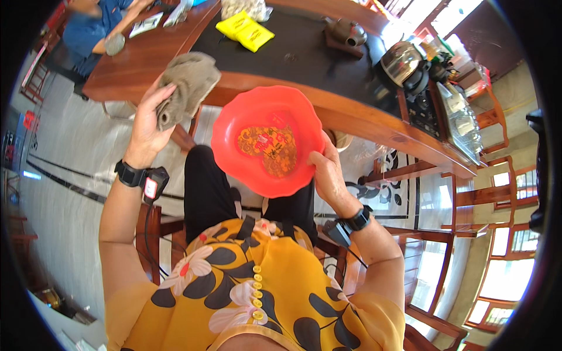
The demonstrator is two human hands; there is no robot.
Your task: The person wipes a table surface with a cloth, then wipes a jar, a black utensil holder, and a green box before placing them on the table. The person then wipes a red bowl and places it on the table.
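My left hand point(151, 116) grips a folded grey-brown cloth point(186, 87), raised in front of the table's near edge. A red plastic dish with a wavy rim point(224, 145) and a patterned gold print on its base is held up by my right hand point(327, 169), thumb over the rim and fingers behind it. The dish's inside faces me, and nothing lies in it. Cloth and dish are apart. Both hang over my lap and the gap before the table.
On the wooden table point(373, 125) lie yellow packets point(246, 33). A dark teapot point(349, 33), a shiny kettle point(401, 63) and a tray of glassware point(461, 118) stand further right. Another person point(94, 35) sits at the far left end. Wooden chairs point(483, 193) stand on the right.
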